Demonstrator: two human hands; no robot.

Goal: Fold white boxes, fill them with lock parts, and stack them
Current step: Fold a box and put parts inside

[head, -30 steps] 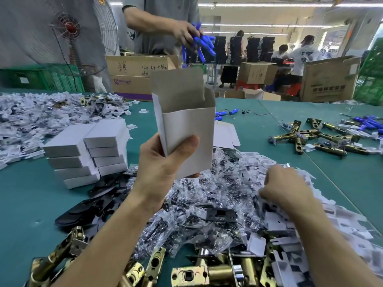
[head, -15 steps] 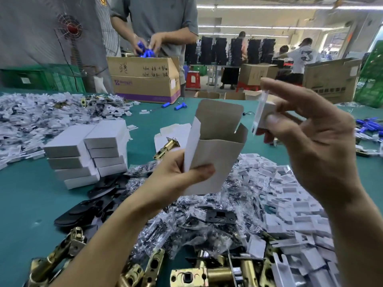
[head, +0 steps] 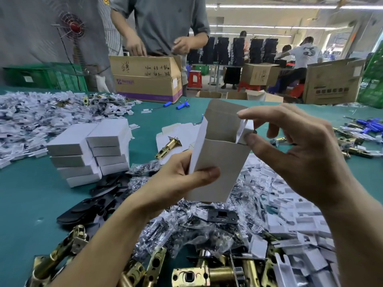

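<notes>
My left hand grips an upright white box, open at the top with its flap standing up. My right hand pinches a small white plastic part between thumb and forefinger, right at the box's open mouth and partly inside it. Two stacks of closed white boxes stand on the green table to the left. Piled below my hands are clear bags of screws, white plastic parts, black plates and brass latches.
A single brass latch lies on flat box blanks behind the held box. A person stands across the table at a cardboard carton. More white parts cover the far left; latches and blue pieces lie at the right.
My right hand lifted from the white parts pile with one part and has brought it to the box mouth. The left hand has tilted the box to the right.
</notes>
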